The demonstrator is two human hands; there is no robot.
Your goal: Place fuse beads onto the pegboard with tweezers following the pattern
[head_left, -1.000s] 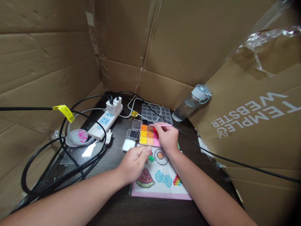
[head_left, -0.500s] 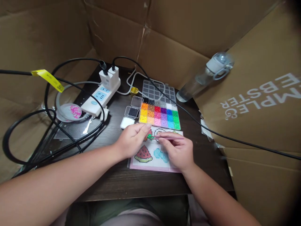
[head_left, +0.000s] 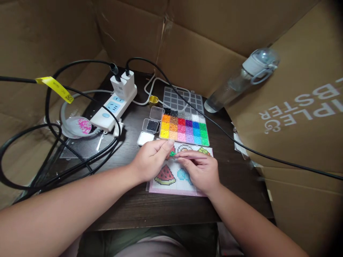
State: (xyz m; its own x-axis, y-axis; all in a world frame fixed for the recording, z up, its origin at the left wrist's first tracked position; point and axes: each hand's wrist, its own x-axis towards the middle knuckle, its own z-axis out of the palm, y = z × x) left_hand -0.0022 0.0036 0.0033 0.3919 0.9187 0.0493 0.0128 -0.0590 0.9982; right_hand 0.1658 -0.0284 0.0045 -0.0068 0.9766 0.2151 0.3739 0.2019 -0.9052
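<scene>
Closest to me, I am sitting with my lap (head_left: 112,239) under the edge of a dark wooden table (head_left: 134,207). A pink-edged pattern sheet (head_left: 178,192) is lying there, showing a watermelon slice and other pixel pictures. Above its left side my left hand (head_left: 151,159) is closing thumb to forefinger on a small piece, mostly hidden, with green beads (head_left: 172,154) showing at the fingertips. My right hand (head_left: 200,171) is pinching slim pink tweezers (head_left: 197,157) almost level, their tip pointing at that green (whether it is touching, I cannot tell). I judge that I am working on single beads at the piece's edge; the next move seems to be calling for a steady left pinch and a small, careful shift of the tip. Just beyond, a bead tray (head_left: 184,142) is holding colours in square compartments, with white beads (head_left: 146,137) and black beads (head_left: 152,125) sitting in little cases to its left. Farther back, a grey gridded tray (head_left: 171,98) is lying flat, a water bottle (head_left: 232,84) is standing to its right, and cardboard walls (head_left: 203,50) are closing everything in.
</scene>
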